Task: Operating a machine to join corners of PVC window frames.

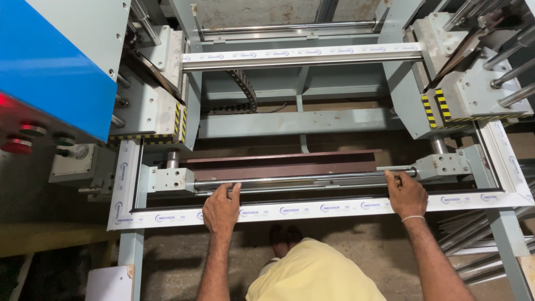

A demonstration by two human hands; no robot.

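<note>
Hands: left hand point(221, 209) lies low and left of centre, fingers spread flat over the white profile strip point(312, 209), fingertips reaching the steel guide rod point(304, 179); right hand point(405, 193) lies right of centre, fingers curled over the same strip, tips touching the rod's right end.
Strip: long white window-frame profile crossing the lower middle of the frame, wrapped in protective film printed with small blue oval marks; it meets a second white length point(123, 187) at the lower left corner and a third point(504, 161) at the right.
Labels: yellow-and-black hazard tape point(179, 120) edges the left machine head; more of the same tape point(434, 108) edges the right head.
Panel: blue cover point(53, 67) fills the upper left, red buttons point(19, 146) below it, blurred.
Edges and room: open gap between the two heads, brown bar point(284, 164) just behind the rod; bare concrete floor point(362, 239) under the strip.
Hidden: feet point(284, 239) half covered by yellow clothing point(312, 276); stacked profiles point(485, 251) at lower right are cut off.
</note>
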